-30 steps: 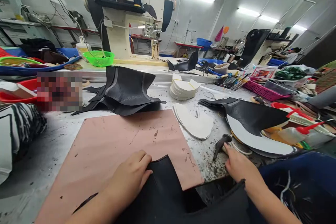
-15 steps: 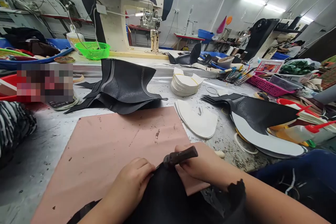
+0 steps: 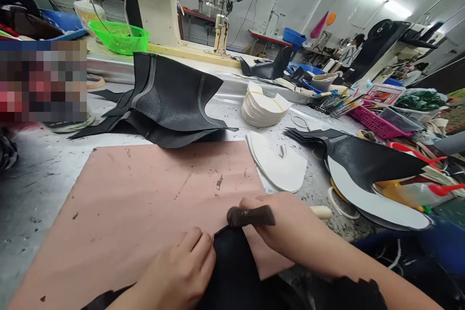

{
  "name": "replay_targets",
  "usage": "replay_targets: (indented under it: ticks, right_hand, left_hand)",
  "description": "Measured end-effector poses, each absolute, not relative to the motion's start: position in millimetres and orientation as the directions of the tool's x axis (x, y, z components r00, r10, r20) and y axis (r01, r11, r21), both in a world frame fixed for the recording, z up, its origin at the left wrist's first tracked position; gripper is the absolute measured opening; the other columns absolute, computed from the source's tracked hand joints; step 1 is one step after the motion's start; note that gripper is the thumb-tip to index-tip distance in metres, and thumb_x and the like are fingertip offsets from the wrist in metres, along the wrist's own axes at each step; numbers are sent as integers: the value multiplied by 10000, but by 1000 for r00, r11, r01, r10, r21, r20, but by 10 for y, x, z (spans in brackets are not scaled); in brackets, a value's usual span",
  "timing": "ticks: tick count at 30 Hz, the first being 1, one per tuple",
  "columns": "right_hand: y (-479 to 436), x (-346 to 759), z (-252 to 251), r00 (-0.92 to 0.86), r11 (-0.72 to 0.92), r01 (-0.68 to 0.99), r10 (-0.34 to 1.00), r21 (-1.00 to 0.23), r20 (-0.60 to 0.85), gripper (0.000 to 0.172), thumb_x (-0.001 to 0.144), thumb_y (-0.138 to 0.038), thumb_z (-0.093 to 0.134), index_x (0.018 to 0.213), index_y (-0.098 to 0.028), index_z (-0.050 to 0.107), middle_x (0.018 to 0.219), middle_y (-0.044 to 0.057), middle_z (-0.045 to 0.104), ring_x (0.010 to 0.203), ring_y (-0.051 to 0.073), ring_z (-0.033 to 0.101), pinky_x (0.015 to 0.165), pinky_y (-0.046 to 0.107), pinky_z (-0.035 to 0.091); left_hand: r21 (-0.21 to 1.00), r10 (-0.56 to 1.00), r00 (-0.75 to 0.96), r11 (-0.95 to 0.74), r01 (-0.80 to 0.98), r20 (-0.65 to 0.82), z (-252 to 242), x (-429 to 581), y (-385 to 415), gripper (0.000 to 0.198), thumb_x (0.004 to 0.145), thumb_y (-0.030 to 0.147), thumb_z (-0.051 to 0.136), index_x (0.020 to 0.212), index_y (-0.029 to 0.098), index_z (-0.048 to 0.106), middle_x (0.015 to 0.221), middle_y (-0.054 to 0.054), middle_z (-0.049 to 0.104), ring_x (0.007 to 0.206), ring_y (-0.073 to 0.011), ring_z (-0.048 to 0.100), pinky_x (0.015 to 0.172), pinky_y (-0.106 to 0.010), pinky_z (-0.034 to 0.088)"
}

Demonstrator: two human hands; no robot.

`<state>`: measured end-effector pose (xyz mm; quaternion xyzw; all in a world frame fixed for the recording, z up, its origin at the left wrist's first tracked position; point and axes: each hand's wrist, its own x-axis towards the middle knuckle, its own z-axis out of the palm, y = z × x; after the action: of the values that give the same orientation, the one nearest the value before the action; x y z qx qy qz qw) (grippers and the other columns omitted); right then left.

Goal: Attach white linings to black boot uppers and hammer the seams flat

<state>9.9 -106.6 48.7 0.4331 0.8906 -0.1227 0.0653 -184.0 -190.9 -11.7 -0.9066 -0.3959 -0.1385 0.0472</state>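
My left hand (image 3: 181, 271) lies with curled fingers on a black leather piece (image 3: 236, 276) at the near edge of a pink mat (image 3: 138, 203), pressing it down. My right hand (image 3: 286, 227) is closed round a small hammer; its dark head (image 3: 250, 215) sits just above the leather's top edge and its pale wooden handle end (image 3: 321, 211) sticks out to the right. The lower part of the leather runs off the bottom of the view.
A stack of black leather uppers (image 3: 170, 101) lies beyond the mat. White insole-shaped pieces (image 3: 279, 164), a banded white stack (image 3: 263, 109) and more black and white pieces (image 3: 363, 164) sit to the right. A sewing machine (image 3: 160, 5), green basket (image 3: 118, 36) and pink tray (image 3: 374, 126) stand behind.
My right hand picked up the hammer from the right of the table and brought it over the leather's top edge. The view has tilted downward and moved closer.
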Motion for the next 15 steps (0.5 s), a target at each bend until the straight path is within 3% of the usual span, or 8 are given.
replay_targets:
  ticks: [7,15]
  right_hand:
    - [-1055,55,486,-667,645,744,710,-175,-225,143,777,-119,467,718,-197,572,589,-10,590,493,125,441,462,261,151]
    - [-1080,7,502,-669,645,743,702,-179,-245,127,774,-122,482,739,-202,574,578,-19,582,477,121,429,456,256,162]
  left_hand:
    - [1,718,625,-657,754,308,-87,-1808,-1903,209,634,17,434,671,165,576,692,-52,564,610,-189,478,481,-265,410]
    - [20,712,613,-658,752,343,-84,-1804,-1855,240,725,11,392,701,151,586,670,-57,551,595,-196,484,491,-294,405]
